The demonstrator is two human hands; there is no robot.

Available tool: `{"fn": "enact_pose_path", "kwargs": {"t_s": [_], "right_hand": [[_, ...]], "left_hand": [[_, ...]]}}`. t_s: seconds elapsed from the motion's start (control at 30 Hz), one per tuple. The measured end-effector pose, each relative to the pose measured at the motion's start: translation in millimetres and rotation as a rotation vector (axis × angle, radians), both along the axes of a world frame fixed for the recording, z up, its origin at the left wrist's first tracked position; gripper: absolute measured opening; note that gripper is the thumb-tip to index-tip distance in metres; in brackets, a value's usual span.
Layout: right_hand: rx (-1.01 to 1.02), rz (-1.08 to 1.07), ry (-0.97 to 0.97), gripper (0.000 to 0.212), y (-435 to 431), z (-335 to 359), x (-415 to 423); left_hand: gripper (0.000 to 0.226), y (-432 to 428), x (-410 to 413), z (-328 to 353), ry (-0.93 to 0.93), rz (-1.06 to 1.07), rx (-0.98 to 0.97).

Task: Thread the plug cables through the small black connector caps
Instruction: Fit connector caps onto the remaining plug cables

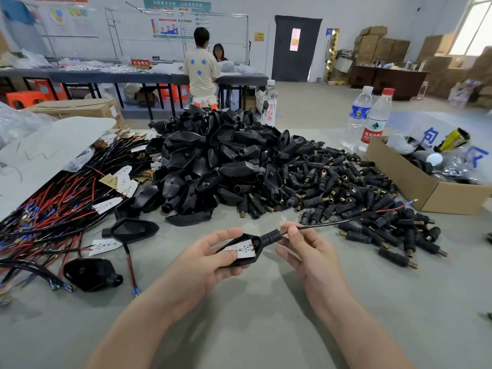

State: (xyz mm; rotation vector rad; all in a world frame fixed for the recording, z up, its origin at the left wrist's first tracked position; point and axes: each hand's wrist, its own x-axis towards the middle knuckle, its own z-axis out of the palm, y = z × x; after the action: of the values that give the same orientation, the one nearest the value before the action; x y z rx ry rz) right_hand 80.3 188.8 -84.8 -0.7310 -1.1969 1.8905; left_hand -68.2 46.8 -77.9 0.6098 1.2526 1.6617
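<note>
My left hand (pixel 205 258) grips a black lamp housing (pixel 251 255) with a white LED board (pixel 242 249) lying in it. A small black connector cap (pixel 270 237) sits on the housing's neck, its brass thread showing at the right end. My right hand (pixel 300 242) pinches the black cable (pixel 332 223) right at that thread. The cable runs right over the pile of loose caps (pixel 359 198), and its red wire ends in a blue terminal (pixel 410 202).
A heap of black housings (pixel 213 161) fills the table's middle. Bundled red and black cables with LED boards (pixel 53 206) lie at left, two loose housings (pixel 93 272) in front. A cardboard box (pixel 415 179) and water bottles (pixel 375 121) stand at right. Two people are at a far table.
</note>
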Motion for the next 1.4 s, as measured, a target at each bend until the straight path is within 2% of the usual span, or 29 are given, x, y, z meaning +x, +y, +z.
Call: {"fn": "enact_pose_path", "kwargs": {"t_s": [0.3,0.43,0.5,0.6,0.7,0.93,1.07,1.17,1.23,1.27,1.33,1.4], "right_hand": [[-0.023,-0.09,0.054,0.016,2.8,-1.9,0.5],[-0.002,0.012,0.018,0.033,-3.1,2.8,5.9],[-0.004,0.15,-0.021,0.035,-18.2,6.9,-1.0],[0.016,0.359,-0.128,0.027,-56.4,15.4,-26.8],[0.147,0.514,-0.197,0.021,-96.7,29.9,-61.2],[0.359,0.635,-0.194,0.024,-169.5,51.7,-112.5],[0.43,0.703,-0.197,0.023,-185.0,54.0,-115.7],[0.385,0.658,-0.199,0.023,-179.6,54.4,-110.7],[0.347,0.602,-0.206,0.023,-170.5,54.3,-105.4],[0.329,0.575,-0.212,0.023,-165.4,53.8,-102.6],[0.303,0.525,-0.22,0.025,-155.4,52.3,-96.3],[0.274,0.482,-0.206,0.025,-146.7,50.8,-89.6]], "left_hand": [[0.035,-1.6,-7.1,0.1,0.088,0.104,-0.02],[0.025,-3.1,-7.6,2.6,0.063,0.281,0.003],[0.016,-18.3,-19.9,7.0,0.028,0.411,0.022],[0.014,-60.9,-54.3,16.1,-0.005,0.612,-0.011],[0.013,-119.0,-96.5,31.9,-0.09,0.814,-0.043],[0.019,-251.6,-183.2,82.8,-0.089,1.119,-0.134],[0.033,-297.2,-217.8,102.5,-0.084,1.181,-0.124],[0.043,-301.1,-221.3,103.2,0.035,1.297,-0.257],[0.024,-283.9,-207.5,95.1,0.202,1.325,-0.332],[0.016,-272.4,-197.5,88.0,0.299,1.306,-0.347],[0.015,-245.2,-180.2,67.0,0.5,1.229,-0.386],[0.026,-216.8,-161.6,47.2,0.644,1.112,-0.458]]}}
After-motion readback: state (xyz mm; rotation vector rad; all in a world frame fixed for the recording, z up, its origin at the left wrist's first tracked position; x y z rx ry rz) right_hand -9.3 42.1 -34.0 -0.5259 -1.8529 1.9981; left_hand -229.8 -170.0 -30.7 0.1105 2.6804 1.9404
